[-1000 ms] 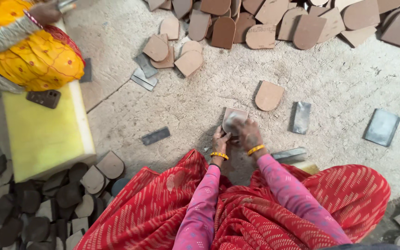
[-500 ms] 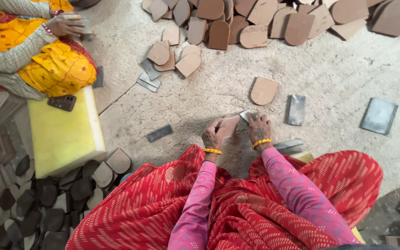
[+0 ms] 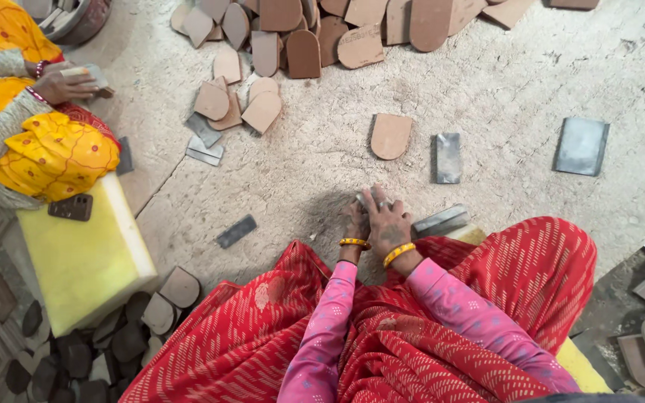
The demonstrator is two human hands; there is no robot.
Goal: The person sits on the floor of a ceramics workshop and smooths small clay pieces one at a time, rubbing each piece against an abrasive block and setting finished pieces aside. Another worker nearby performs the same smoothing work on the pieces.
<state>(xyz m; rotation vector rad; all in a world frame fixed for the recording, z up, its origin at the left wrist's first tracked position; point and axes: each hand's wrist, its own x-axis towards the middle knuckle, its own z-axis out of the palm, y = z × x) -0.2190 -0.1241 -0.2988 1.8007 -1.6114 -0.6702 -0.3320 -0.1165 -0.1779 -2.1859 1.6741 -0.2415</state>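
Two hands: the left hand (image 3: pixel 354 222) and the right hand (image 3: pixel 388 222) lay pressed close together on the floor, both closed over a small flat piece.
Floor (image 3: pixel 487 82): pale, rough and dusty, spread under everything.
Red cloth (image 3: pixel 487 298): patterned garment over the person's lap, filling the lower middle of the view.
Yellow foam block (image 3: pixel 83 261): lay at the left, with a dark brown flat piece (image 3: pixel 70 207) resting on its upper end.
Co-worker: sat at the upper left in yellow cloth (image 3: pixel 50 153); their hand (image 3: pixel 57 82) gripped a pale block.
Tan pile (image 3: pixel 315 30): many rounded, heel-shaped brown pieces heaped along the top edge, some spilling down toward the middle.
Dark pile (image 3: pixel 113 343): grey rounded pieces bunched at the lower left, beside the foam block.
Grey slab (image 3: pixel 581 145): lay alone at the right, well apart from the hands.
Single tan piece (image 3: pixel 390 136): rounded at the bottom, flat on the floor above the hands, just beside a grey rectangular block (image 3: pixel 448 157).
Grey bar (image 3: pixel 440 221): lay just to the right of the right hand.
Held piece (image 3: pixel 373 200): greyish, mostly hidden under the fingers, on the floor before the knees; its shape could not be told.
Bangles (image 3: pixel 399 254): yellow, one on each wrist.
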